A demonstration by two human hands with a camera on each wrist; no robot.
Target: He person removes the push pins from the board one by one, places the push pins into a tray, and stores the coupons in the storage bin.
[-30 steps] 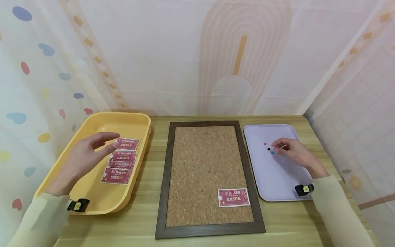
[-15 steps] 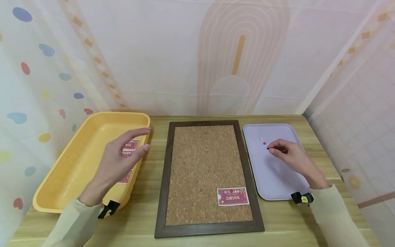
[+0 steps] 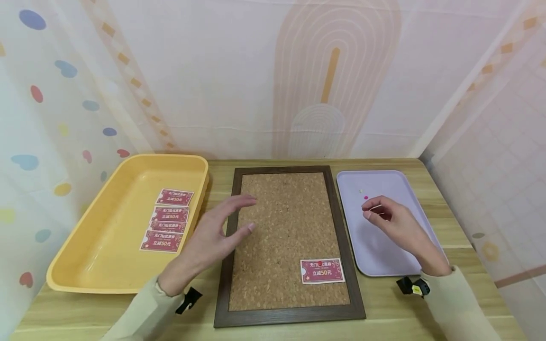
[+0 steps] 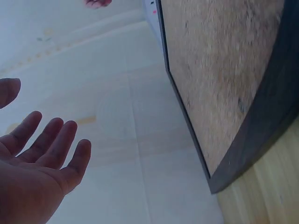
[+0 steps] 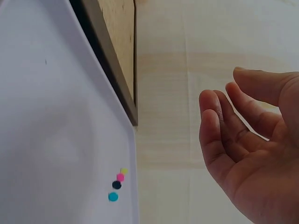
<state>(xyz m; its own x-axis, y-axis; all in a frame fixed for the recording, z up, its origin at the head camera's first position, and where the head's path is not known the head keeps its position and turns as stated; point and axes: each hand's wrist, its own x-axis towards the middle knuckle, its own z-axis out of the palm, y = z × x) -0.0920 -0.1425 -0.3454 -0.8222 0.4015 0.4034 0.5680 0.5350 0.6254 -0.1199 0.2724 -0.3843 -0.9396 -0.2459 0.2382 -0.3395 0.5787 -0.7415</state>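
Observation:
My left hand (image 3: 209, 244) hovers above the left side of a framed cork board (image 3: 286, 227), thumb and fingers spread apart with nothing between them. A pink coupon (image 3: 323, 272) lies at the board's lower right, a red pushpin (image 3: 320, 263) at its top edge. Over the lilac tray (image 3: 379, 258) is my right hand (image 3: 398, 227), its fingers loosely bent and nothing visible in them. In the right wrist view, a yellow dot (image 5: 124, 171), a pink dot (image 5: 120, 177), a black dot (image 5: 117, 185) and a blue dot (image 5: 113, 197) lie on that tray, apart from the hand.
To the left stands a deep yellow bin (image 3: 102, 237) with several pink coupons (image 3: 164, 241) overlapping inside. Wooden tabletop (image 3: 204, 317) shows around the board. A patterned curtain (image 3: 204, 71) closes off the back and sides.
My left hand has moved right, from over the yellow bin to the cork board's left side, uncovering the coupons. My right hand has shifted slightly left and down over the lilac tray.

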